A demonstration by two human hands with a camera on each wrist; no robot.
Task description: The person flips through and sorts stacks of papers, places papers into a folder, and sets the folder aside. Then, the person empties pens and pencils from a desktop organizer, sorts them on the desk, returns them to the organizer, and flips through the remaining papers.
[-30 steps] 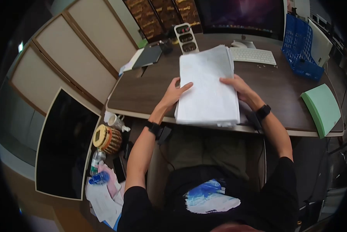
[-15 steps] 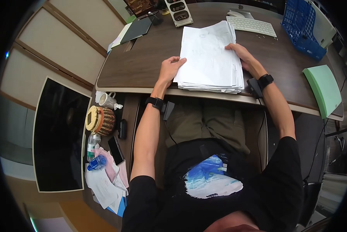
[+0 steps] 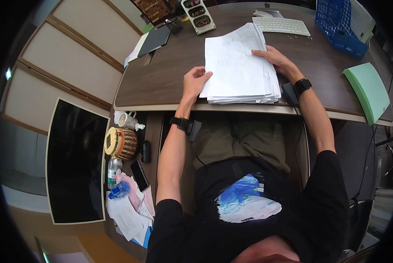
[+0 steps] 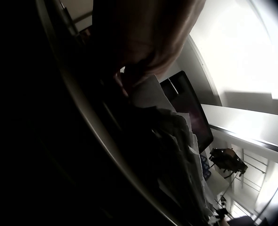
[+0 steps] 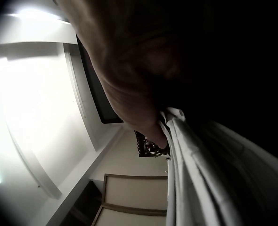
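Observation:
A thick stack of white paper (image 3: 233,65) lies by the desk's front edge, its sheets uneven along the near and right sides and its far right corner bent upward. My left hand (image 3: 195,83) holds the stack's left side, thumb tip just over the top sheet and the other fingers curled beside the edge. On the opposite side my right hand (image 3: 277,60) grips the right edge, thumb on top and fingers hidden beneath or behind the sheets. The right wrist view shows the layered paper edges (image 5: 195,174) close under that hand; the left wrist view is mostly dark.
Beyond the stack stand a keyboard (image 3: 282,26) and a white holder (image 3: 199,17). A blue basket (image 3: 339,33) and a green folder (image 3: 368,92) are at the right. On the left side surface are a mug (image 3: 127,120), a woven basket (image 3: 125,143), bottles and papers.
The head view has tipped downward. My left thumb has drawn back from the top sheet toward the left edge, and the stack has turned slightly, its lower sheets fanning out at the right.

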